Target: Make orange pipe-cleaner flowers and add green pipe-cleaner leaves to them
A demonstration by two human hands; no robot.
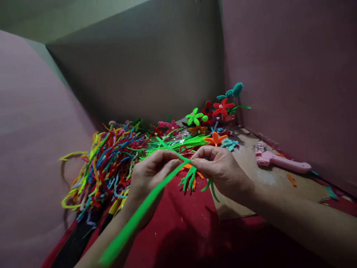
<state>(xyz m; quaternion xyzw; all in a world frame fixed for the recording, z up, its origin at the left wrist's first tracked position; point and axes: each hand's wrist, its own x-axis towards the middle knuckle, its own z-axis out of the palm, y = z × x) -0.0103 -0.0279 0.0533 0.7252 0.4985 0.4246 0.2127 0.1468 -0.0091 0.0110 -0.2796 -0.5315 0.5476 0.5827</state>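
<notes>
My left hand [152, 173] and my right hand [220, 169] meet in the middle, both pinched shut on a bright green pipe cleaner [145, 206]. Its long end runs down toward the lower left. Under my fingers hangs a small piece with green leaves and orange petals [191, 178]. My right hand also has short green ends [210, 186] sticking out below it.
A tangled heap of coloured pipe cleaners [106, 167] lies at the left. Finished pipe-cleaner flowers [220, 108] stand in the back corner. A pink glue gun [279, 160] lies on a cardboard sheet [251, 197] at the right. Red cloth [181, 230] covers the front. Walls close in on three sides.
</notes>
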